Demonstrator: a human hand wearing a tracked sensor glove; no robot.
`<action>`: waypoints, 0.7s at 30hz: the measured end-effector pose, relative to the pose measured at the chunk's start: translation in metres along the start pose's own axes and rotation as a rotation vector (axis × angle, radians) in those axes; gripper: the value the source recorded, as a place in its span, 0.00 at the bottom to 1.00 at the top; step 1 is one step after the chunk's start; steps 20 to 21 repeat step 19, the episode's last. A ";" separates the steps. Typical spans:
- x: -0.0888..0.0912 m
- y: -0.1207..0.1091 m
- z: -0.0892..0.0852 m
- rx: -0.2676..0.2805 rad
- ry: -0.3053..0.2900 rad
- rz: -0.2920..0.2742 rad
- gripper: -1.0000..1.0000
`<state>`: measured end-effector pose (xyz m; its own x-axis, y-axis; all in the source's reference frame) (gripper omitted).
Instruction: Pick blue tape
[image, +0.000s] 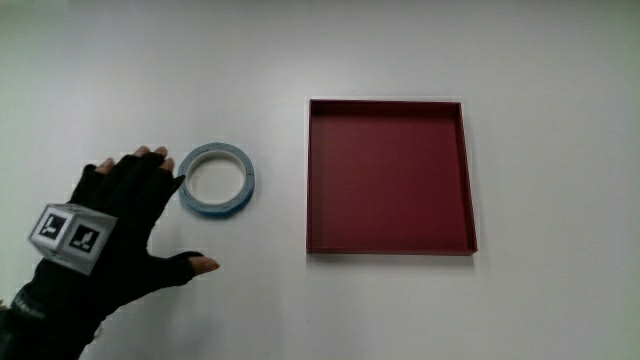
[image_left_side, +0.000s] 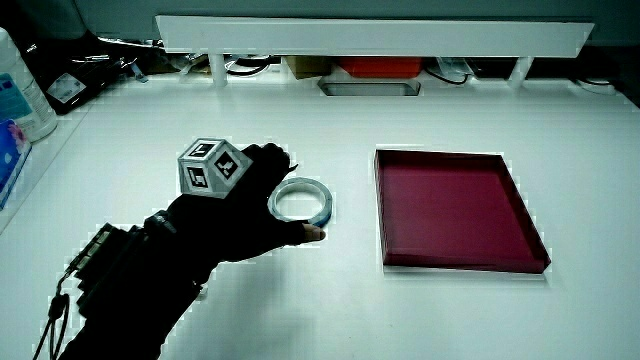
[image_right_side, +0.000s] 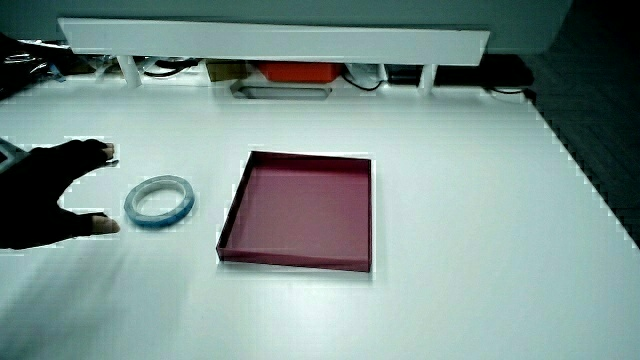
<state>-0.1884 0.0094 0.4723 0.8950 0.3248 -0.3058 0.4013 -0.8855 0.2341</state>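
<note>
A white tabletop (image: 520, 310) carries a shallow red tray (image: 390, 246), empty as far as the views show, and beside it a roll of blue tape (image: 216, 179) lying flat with its hole facing up. The gloved hand (image: 125, 225), a patterned cube (image: 70, 236) on its back, rests beside the roll, fingers (image: 150, 165) spread and holding nothing, thumb held apart. The tape lies between the hand and the tray, just off the fingertips, perhaps brushing them; closing over the ring looks like the short reach ahead.
</note>
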 end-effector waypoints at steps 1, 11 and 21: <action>0.006 0.000 0.008 0.000 0.012 -0.007 1.00; 0.061 0.002 0.050 0.058 0.047 -0.132 1.00; 0.095 0.017 0.058 0.115 -0.013 -0.243 1.00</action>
